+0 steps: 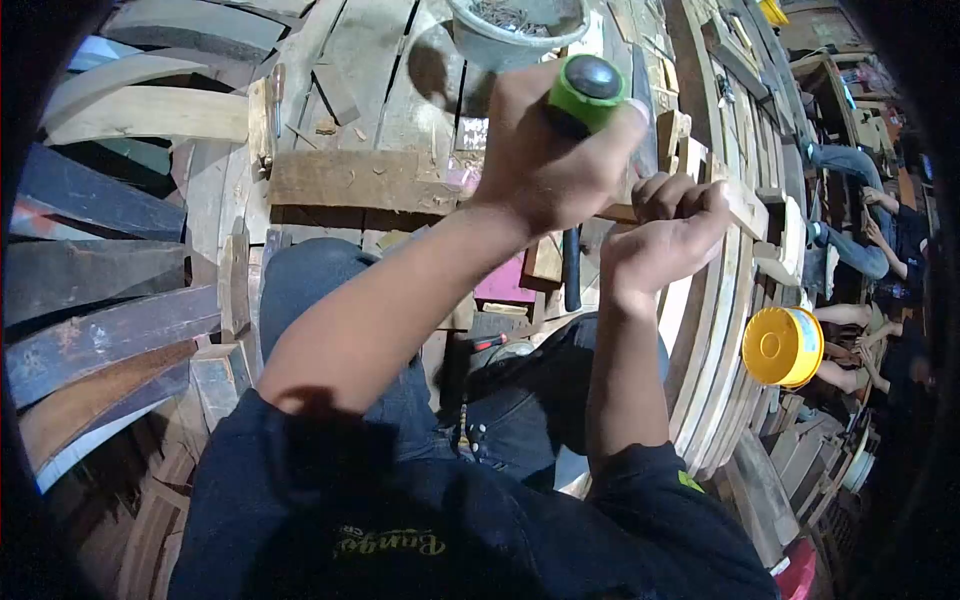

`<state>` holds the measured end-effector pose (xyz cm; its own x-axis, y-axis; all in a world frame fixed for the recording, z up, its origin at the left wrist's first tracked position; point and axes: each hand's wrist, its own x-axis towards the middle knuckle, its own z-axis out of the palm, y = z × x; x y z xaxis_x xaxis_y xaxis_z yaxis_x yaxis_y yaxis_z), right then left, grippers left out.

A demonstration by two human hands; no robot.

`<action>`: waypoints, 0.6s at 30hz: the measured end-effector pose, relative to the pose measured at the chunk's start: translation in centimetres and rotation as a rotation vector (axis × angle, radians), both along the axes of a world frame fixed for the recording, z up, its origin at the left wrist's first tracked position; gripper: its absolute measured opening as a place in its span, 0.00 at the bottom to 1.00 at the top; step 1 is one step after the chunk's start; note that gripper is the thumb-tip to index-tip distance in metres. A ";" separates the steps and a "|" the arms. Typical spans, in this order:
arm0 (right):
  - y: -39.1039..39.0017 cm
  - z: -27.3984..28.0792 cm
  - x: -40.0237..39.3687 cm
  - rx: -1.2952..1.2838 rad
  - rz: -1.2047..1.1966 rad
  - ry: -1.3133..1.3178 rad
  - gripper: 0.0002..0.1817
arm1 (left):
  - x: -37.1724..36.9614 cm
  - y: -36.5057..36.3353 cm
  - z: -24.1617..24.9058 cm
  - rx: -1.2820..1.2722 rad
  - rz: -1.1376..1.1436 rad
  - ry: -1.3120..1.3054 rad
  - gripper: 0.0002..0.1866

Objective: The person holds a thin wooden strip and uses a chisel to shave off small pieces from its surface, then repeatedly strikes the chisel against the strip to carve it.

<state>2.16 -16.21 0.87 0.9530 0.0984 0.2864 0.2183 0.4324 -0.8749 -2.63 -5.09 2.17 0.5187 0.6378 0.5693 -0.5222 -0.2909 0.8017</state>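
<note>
My left hand [555, 150] is wrapped round a green tool [592, 85] with a dark domed end facing up toward the camera. To the right and a little lower, my right hand [670, 230] has its fingers curled closed beside the light wood strips. A short wooden piece [617, 213] runs into the curled fingers; its far part is hidden. Below my left hand a black bar-like handle [571, 270] stands near a pink object [505, 278] and a small wood block [545, 257].
A grey bucket [515, 45] stands at the top. One plank [360, 180] lies across the slatted surface. Curved boards [110, 250] are stacked at left. Long strips, a yellow bucket [783, 346] and other people [860, 210] are at right. A red-tipped tool [488, 342] lies near my legs.
</note>
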 end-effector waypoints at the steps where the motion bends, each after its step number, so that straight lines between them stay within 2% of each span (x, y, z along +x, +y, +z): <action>1: 0.1 -0.1 0.1 0.003 0.000 -0.009 0.16 | -0.1 0.1 0.3 -0.088 -0.049 0.027 0.11; 2: 0.2 -0.4 0.0 -0.025 -0.012 -0.073 0.16 | -0.3 1.3 0.2 0.285 0.181 0.142 0.07; 3: 0.2 -0.5 0.0 -0.052 -0.026 -0.135 0.15 | -0.5 1.9 0.3 0.302 0.211 0.185 0.04; 4: 0.1 -0.5 0.1 -0.091 -0.044 -0.143 0.22 | -0.9 2.3 0.9 0.305 0.202 0.188 0.04; 5: 0.2 -0.6 -0.1 -0.095 -0.052 -0.131 0.22 | -1.5 2.4 1.6 0.420 0.193 0.165 0.02; 6: 0.4 -0.6 -0.5 -0.111 -0.044 -0.147 0.22 | -2.0 2.4 1.9 0.531 0.188 0.144 0.04; 7: 0.8 -0.4 -0.7 -0.122 -0.030 -0.173 0.22 | -1.0 1.4 -0.2 0.419 0.177 0.057 0.03; 8: 0.9 -0.1 -1.0 -0.228 -0.108 -0.178 0.24 | -0.7 0.7 -0.6 0.288 0.064 0.123 0.02; 9: 0.9 -0.1 -0.6 -0.016 -0.043 -0.076 0.24 | -0.6 0.0 -0.8 0.153 -0.048 0.189 0.03; 10: 0.9 0.0 -0.3 0.020 -0.021 -0.016 0.24 | 0.2 0.1 -0.9 0.149 -0.001 0.073 0.07; 11: 0.6 0.0 -0.2 0.049 -0.005 0.047 0.24 | 0.4 1.3 -1.4 0.270 0.021 0.076 0.07; 13: 1.0 -0.6 -0.4 -0.145 -0.127 -0.153 0.24 | 0.5 2.0 -1.4 0.160 0.037 0.211 0.05; 14: 1.0 0.2 -0.7 0.032 0.011 -0.037 0.23 | -0.9 1.4 1.5 0.017 -0.037 0.228 0.04; 15: 1.1 -0.2 -0.8 -0.083 -0.122 -0.056 0.24 | -0.9 1.0 1.0 0.015 -0.046 0.239 0.04; 17: 1.0 0.1 -0.9 -0.193 -0.050 -0.179 0.25 | -0.4 -0.3 -1.3 0.049 -0.064 0.210 0.06; 18: 1.2 0.2 -1.0 -0.121 -0.003 -0.138 0.26 | 0.0 -0.9 -2.5 0.069 -0.061 0.185 0.08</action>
<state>1.21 -15.01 1.08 0.9059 0.1375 0.4006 0.3407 0.3254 -0.8821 -2.63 -6.03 -0.30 0.6550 0.5648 0.5020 -0.3859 -0.3212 0.8648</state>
